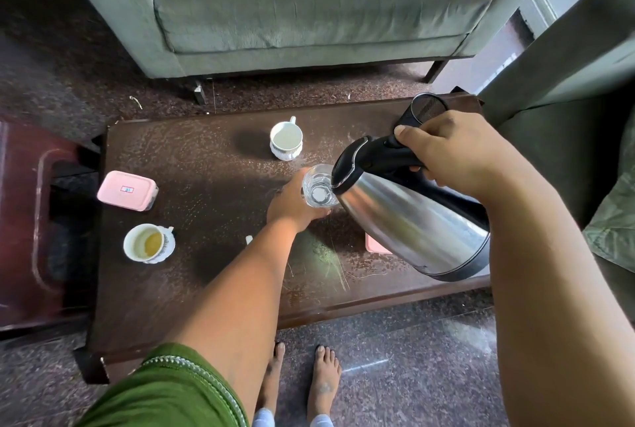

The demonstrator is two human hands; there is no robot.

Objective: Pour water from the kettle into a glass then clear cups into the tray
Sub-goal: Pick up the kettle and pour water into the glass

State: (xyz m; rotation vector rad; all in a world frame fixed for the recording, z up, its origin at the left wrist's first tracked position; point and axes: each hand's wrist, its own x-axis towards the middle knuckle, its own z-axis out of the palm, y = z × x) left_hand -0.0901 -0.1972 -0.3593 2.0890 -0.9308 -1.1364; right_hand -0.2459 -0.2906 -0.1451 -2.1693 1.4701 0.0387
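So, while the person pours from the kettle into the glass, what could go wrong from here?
1. The kettle spout sits at the edge of the narrow glass, so water may miss it and run over the table.
2. The left hand wraps the glass right under the spout; if the water is hot, a splash could burn it.
3. The right hand alone holds the tilted kettle, which might slip or swing.

Brushed steel kettle (417, 220) with glossy black plastic handle, clear glass (318, 188), scuffed dark table (192, 158) — perhaps wood
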